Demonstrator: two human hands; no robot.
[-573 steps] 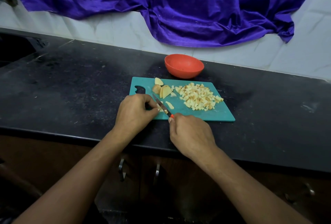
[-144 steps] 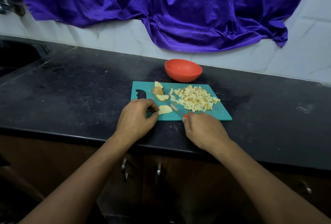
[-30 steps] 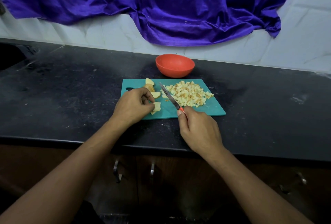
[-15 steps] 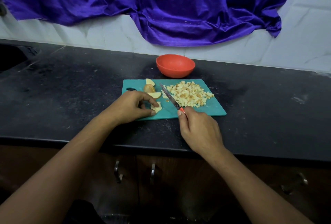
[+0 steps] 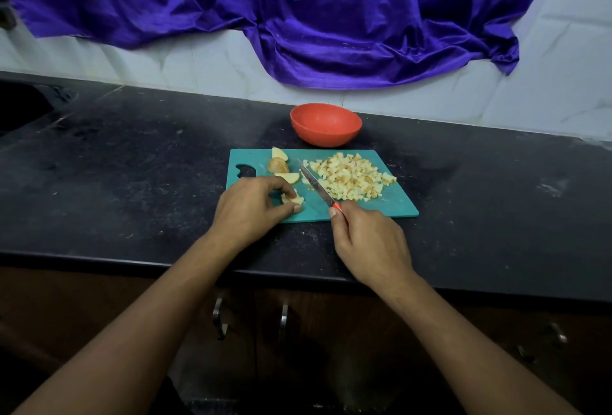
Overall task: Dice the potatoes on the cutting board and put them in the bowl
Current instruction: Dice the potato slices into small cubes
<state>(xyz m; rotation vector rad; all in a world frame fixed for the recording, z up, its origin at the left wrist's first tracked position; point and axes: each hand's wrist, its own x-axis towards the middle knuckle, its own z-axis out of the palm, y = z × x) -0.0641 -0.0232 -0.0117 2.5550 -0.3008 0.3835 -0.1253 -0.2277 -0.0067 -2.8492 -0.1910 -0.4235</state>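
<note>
A teal cutting board [image 5: 394, 205] lies on the black counter. On its right half sits a heap of diced potato [image 5: 351, 176]. Three larger potato pieces [image 5: 279, 166] lie at its upper left. My left hand [image 5: 251, 207] pinches a potato slice [image 5: 293, 200] against the board with thumb and fingers. My right hand [image 5: 369, 242] grips the red handle of a small knife [image 5: 316, 187], whose blade points up-left and lies between the slice and the heap. An orange bowl [image 5: 326, 124] stands just behind the board, and I see nothing in it.
A purple cloth [image 5: 298, 17] hangs over the white tiled wall behind the counter. A dark sink recess [image 5: 20, 106] is at the far left. Cabinet doors with metal handles [image 5: 218, 315] are below the counter's front edge.
Over the last second my left hand shifted slightly on the slice and now pinches it nearer the board's front edge. The knife stays where it was beside the heap.
</note>
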